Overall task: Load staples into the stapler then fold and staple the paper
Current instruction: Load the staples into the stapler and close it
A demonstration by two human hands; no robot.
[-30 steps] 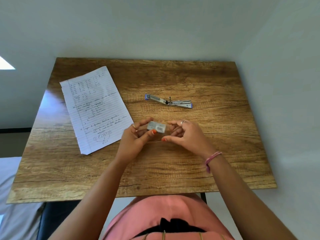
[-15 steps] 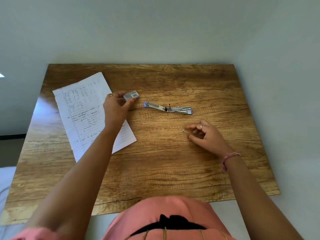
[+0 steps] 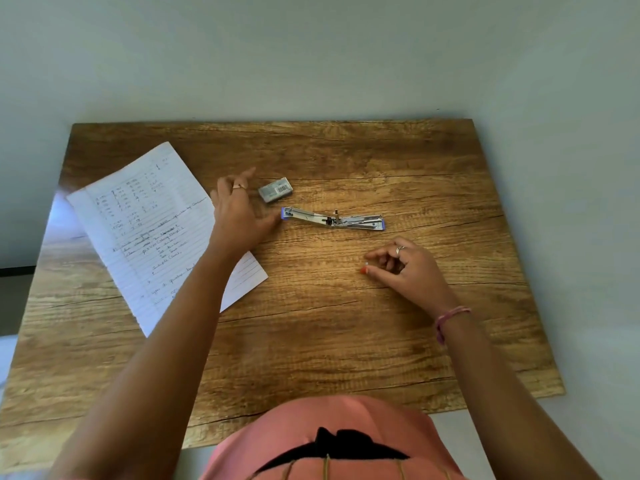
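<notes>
Nearest, right hand (image 3: 412,268) on wood-grain surface (image 3: 311,341), pinching small silver staple strip (image 3: 366,264); beyond, opened silver stapler with purple ends (image 3: 332,220); left hand (image 3: 239,213) empty, fingers loose, thumb at stapler's left tip, over handwritten lined paper sheet (image 3: 152,230); farthest, small grey staple box (image 3: 276,189).

The stapler (image 3: 333,220), metal with purple ends, lies opened flat mid-frame. A small grey staple box (image 3: 275,189) sits just above its left end. The lined, handwritten paper (image 3: 152,230) lies flat, unfolded, at left.
</notes>
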